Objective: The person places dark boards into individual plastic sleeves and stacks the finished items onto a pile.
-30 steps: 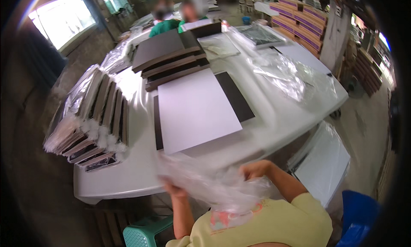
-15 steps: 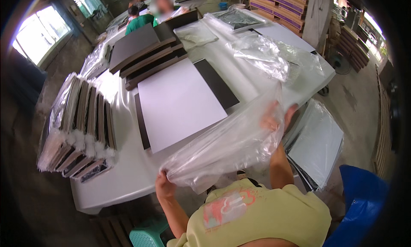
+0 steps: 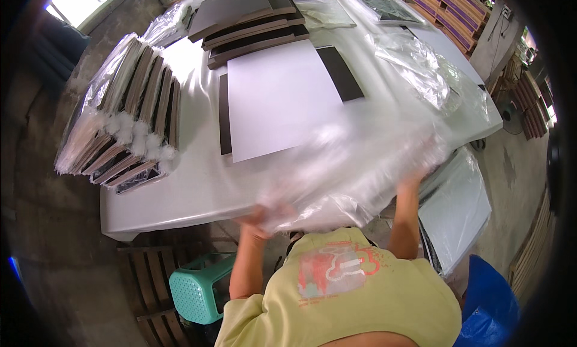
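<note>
A workshop, seemingly a packing area. A large white-covered bench (image 3: 153,213) carries stacked dark boards (image 3: 234,13), a leaning row of plastic-wrapped panels (image 3: 129,100) and crumpled clear film (image 3: 424,76); a blurred plastic sheet (image 3: 345,175) spreads over its near edge. Beyond, brown boxes (image 3: 446,13) with purple stripes stand piled near a grey pillar (image 3: 496,37). The floor (image 3: 508,172) is bare and grey, with a green plastic stool (image 3: 193,294) beside the bench.

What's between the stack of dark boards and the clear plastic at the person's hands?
A white sheet, with dark board showing past its left and right edges; the head view shows this.
</note>
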Motion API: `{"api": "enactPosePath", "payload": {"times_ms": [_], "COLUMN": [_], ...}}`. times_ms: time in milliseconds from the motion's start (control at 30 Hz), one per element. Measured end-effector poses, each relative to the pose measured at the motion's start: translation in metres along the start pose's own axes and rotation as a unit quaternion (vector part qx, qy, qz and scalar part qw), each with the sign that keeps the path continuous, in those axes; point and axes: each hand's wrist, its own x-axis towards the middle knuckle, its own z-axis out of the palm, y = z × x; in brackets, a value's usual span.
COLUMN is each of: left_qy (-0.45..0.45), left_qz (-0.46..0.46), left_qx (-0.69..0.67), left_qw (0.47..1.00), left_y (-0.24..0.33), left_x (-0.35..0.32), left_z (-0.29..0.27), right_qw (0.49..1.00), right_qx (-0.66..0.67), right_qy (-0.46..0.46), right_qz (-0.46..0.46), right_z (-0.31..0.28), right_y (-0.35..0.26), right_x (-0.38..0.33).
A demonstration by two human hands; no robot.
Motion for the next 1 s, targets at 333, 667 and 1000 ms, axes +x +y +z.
{"api": "enactPosePath", "payload": {"times_ms": [333, 667, 1000], "left_qy": [-0.357, -0.186, 0.260], "left_qz": [0.312, 0.296, 0.096], "left_qx": [-0.565, -0.493, -0.343], "left_qw": [0.675, 0.796, 0.897], "left_y": [0.014, 0.032, 0.039], "left_x": [0.006, -0.019, -0.029], "left_z": [0.039, 0.003, 0.072], "right_qw": [0.703, 0.739, 0.615], "right_qx": [0.700, 0.597, 0.746], "right_qy": [-0.066, -0.297, -0.192], "right_qz": [0.104, 0.098, 0.167], "right_z": [0.054, 0.056, 0.058], "right_y": [-0.049, -0.051, -0.025], "right_x": [-0.004, -0.005, 0.011]}}
